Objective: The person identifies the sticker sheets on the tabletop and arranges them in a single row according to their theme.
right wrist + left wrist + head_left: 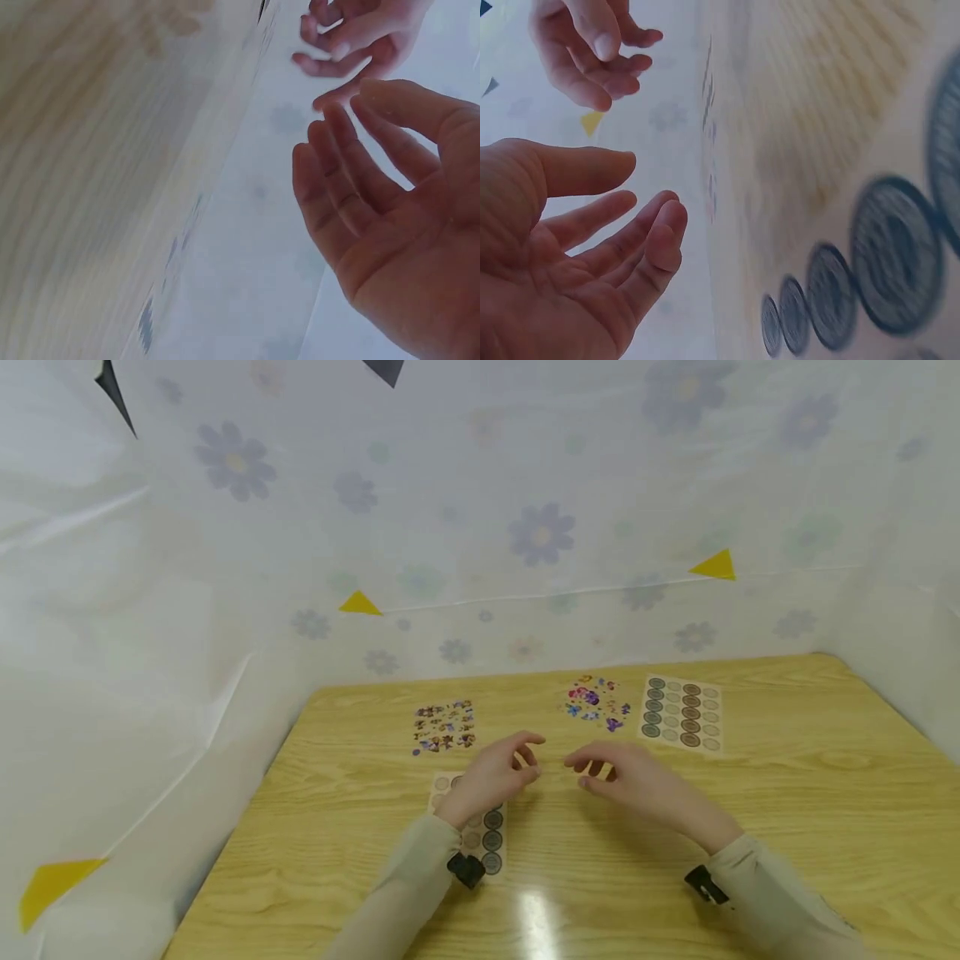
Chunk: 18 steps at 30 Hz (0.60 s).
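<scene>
My left hand [495, 777] hovers over a sheet of round coin-like stickers [492, 841], its fingers loosely bent and holding nothing. Part of that sheet is hidden under the hand and forearm; its dark rounds [897, 255] show large in the left wrist view. Facing it across a small gap, my right hand [630, 781] is raised above the bare wood, fingers relaxed, nothing in the palm. Beyond the hands lie a group of colourful butterfly-like stickers [585, 697] and, to the left, a patch of small brown and purple stickers [444, 727].
A second sheet of round stickers [681, 713] lies at the back right of the wooden table [795, 810]. White flowered sheeting [480, 527] rises behind the table, with yellow triangles [716, 566] on it. Each wrist bears a small black device [467, 869].
</scene>
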Motion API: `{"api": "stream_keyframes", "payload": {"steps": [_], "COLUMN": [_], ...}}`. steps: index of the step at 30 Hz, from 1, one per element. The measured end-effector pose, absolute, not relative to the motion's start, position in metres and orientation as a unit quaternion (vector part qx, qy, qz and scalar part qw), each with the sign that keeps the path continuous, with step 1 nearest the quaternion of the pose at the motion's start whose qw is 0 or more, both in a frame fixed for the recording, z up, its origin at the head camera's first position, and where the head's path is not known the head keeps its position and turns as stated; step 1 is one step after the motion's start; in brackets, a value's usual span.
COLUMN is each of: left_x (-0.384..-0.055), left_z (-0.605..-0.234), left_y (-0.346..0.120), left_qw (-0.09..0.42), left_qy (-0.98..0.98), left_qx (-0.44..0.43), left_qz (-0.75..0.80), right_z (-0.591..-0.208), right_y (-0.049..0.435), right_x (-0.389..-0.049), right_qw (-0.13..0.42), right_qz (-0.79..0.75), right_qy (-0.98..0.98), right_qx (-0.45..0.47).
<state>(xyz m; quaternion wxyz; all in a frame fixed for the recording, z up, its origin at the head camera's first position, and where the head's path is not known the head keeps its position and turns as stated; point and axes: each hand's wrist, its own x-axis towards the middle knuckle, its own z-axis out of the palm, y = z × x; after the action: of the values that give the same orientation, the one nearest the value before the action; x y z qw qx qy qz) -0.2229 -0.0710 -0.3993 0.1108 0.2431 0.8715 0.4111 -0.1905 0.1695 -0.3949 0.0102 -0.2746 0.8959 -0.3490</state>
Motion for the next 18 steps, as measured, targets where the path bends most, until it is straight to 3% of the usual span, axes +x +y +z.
{"api": "stream_keyframes", "payload": {"steps": [11, 18], "left_x": [-0.242, -0.253], "left_z": [-0.405, -0.415], "left_y": [-0.020, 0.019], "left_qw": [0.114, 0.095], "left_qy": [0.881, 0.893], "left_qx": [0.279, 0.279], "left_qz": [0.366, 0.341], "right_z": [-0.402, -0.405], "right_y": [0.250, 0.295], "right_x": [-0.219, -0.236], "right_qw": [-0.041, -0.032], "right_qz": [-0.299, -0.283], "right_qy": [0.927, 0.941], "right_qx": [-0.224, -0.180]}}
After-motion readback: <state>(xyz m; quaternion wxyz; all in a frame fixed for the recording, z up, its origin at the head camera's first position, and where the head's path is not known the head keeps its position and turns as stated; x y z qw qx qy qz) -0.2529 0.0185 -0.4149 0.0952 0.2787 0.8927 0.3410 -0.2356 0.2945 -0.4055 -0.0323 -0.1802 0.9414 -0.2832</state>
